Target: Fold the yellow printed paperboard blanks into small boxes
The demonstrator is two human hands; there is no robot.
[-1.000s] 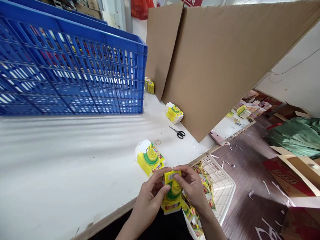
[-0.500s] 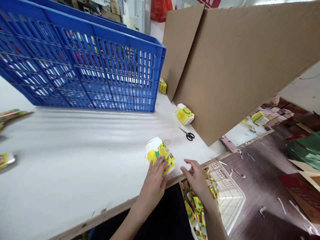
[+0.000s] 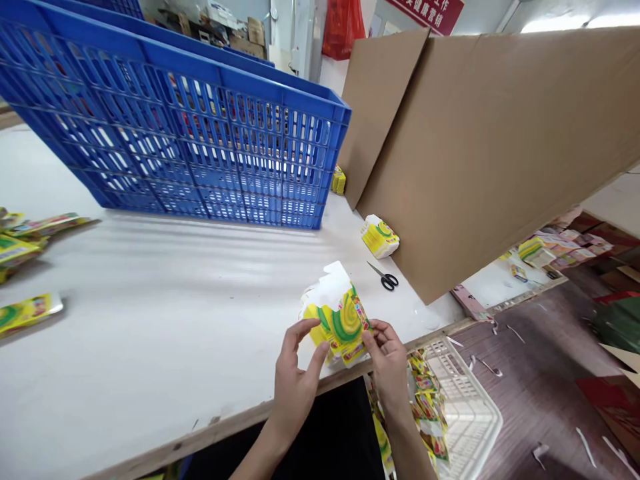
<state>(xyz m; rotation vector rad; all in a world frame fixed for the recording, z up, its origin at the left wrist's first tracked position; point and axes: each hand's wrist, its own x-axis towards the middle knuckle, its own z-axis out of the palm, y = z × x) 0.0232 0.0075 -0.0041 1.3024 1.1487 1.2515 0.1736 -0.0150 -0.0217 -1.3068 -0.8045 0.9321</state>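
A flat yellow and green printed carton [image 3: 347, 319] with a white end flap is tilted above the table's near edge. My right hand [image 3: 389, 360] pinches its right edge between thumb and fingers. My left hand [image 3: 296, 373] is at the carton's left side, thumb and fingers apart, with a gap between them. Partly hidden under that carton lies a stack of similar flat cartons [image 3: 309, 308]. Just beyond, black-handled scissors [image 3: 385, 277] rest on the white table [image 3: 190, 333].
A blue plastic crate [image 3: 210, 147] stands at the back left. Cardboard sheets [image 3: 490, 147] lean upright at the right, beside another carton stack [image 3: 380, 237]. Yellow packets [image 3: 30, 312] lie far left. A white basket [image 3: 475, 413] of yellow packages sits below the table edge.
The carton held in both hands a second ago has left them. My left hand touched the stack, then drew back open; my right hand took hold of a flat carton. The view turned left.
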